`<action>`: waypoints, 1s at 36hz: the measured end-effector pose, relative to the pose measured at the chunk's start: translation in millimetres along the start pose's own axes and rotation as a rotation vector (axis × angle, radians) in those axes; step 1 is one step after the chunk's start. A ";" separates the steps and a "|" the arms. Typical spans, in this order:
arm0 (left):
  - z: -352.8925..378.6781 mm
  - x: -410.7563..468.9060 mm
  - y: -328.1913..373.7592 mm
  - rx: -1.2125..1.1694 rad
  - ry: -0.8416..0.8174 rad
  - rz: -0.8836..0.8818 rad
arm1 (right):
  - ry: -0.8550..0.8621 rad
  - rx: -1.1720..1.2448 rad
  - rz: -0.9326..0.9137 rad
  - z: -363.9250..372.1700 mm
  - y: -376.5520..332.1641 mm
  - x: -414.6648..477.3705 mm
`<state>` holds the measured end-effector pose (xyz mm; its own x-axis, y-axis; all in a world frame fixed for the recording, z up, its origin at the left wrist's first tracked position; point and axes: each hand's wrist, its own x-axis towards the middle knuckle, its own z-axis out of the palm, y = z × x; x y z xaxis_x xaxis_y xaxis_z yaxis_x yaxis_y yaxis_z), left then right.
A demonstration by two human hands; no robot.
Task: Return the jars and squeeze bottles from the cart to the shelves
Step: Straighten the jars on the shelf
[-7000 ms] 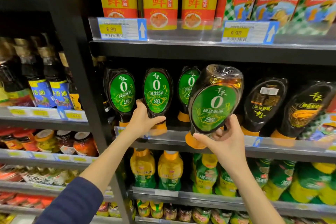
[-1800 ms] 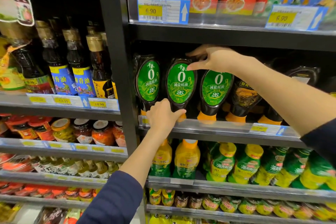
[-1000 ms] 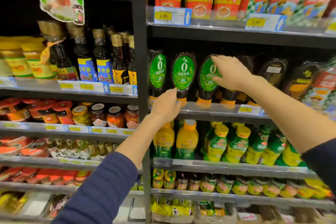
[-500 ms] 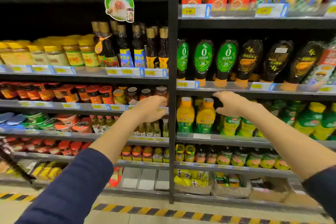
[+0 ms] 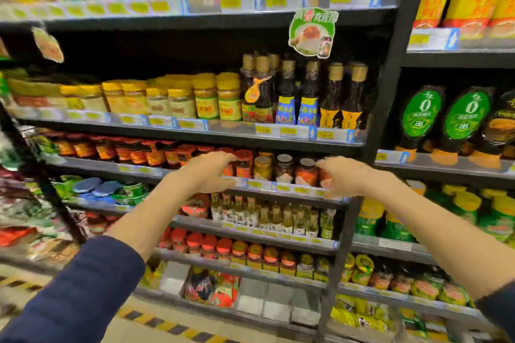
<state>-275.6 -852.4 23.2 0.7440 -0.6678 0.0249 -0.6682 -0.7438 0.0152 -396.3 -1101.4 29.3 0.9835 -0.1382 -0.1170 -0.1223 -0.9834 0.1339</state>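
Observation:
Two green-labelled squeeze bottles (image 5: 443, 117) stand cap-down on the right bay's shelf (image 5: 446, 164), beside darker squeeze bottles (image 5: 501, 125). My left hand (image 5: 207, 172) hangs in the air in front of the left bay, fingers spread, holding nothing. My right hand (image 5: 344, 177) floats level with it, also with fingers apart and nothing in them. Behind both hands a row of small glass jars (image 5: 284, 167) lines a shelf. The cart is out of view.
A black upright post (image 5: 381, 108) divides the two bays. Yellow-lidded jars (image 5: 206, 97) and tall dark bottles (image 5: 309, 92) fill the shelf above. A dark slanted bar (image 5: 41, 175) crosses the left edge. Striped floor tape (image 5: 167, 326) runs along the shelf base.
The view has swung left and pulled back from the squeeze-bottle bay. Both hands came off the bottles and dropped to jar-shelf height, holding nothing.

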 end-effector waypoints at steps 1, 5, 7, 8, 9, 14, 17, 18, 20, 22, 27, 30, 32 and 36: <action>-3.7 0.0 -15.7 0.011 0.006 0.001 | 0.008 0.008 -0.012 -4.2 -13.0 9.3; -20.6 0.2 -72.6 0.048 0.035 -0.006 | 0.038 0.084 -0.045 -24.1 -60.8 42.7; -29.0 2.5 -97.8 0.063 0.051 -0.009 | 0.063 0.102 -0.051 -34.1 -81.2 56.8; -33.0 4.0 -108.8 0.063 0.055 -0.010 | 0.076 0.106 -0.051 -39.6 -90.3 62.3; -36.3 6.0 -119.3 0.060 0.061 -0.009 | 0.090 0.110 -0.050 -44.6 -98.0 68.6; -45.9 24.9 -156.6 0.025 0.105 -0.007 | 0.172 0.128 -0.082 -71.8 -122.8 97.8; -49.4 44.2 -172.1 0.002 0.148 0.001 | 0.234 0.141 -0.116 -91.0 -128.7 118.9; -50.9 51.6 -176.4 0.000 0.165 0.005 | 0.259 0.143 -0.124 -97.5 -129.7 125.5; -54.6 67.3 -183.2 -0.013 0.193 0.013 | 0.294 0.143 -0.128 -109.3 -130.2 139.2; -59.3 84.0 -187.6 -0.052 0.214 0.031 | 0.313 0.155 -0.117 -120.0 -130.1 152.7; -75.7 131.3 -195.5 -0.053 0.260 0.080 | 0.361 0.080 -0.081 -138.4 -124.3 196.3; -83.9 159.7 -201.5 -0.030 0.301 0.098 | 0.382 0.019 -0.096 -146.8 -123.1 221.8; -88.1 175.9 -204.4 -0.056 0.318 0.106 | 0.393 -0.009 -0.115 -153.2 -123.5 236.9; -95.2 204.3 -210.1 -0.069 0.292 0.105 | 0.399 -0.064 -0.126 -163.8 -121.9 263.2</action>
<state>16.0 -829.9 120.3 0.6439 -0.6969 0.3158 -0.7474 -0.6612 0.0646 -100.7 -998.6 143.3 0.9664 0.0509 0.2520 -0.0020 -0.9787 0.2053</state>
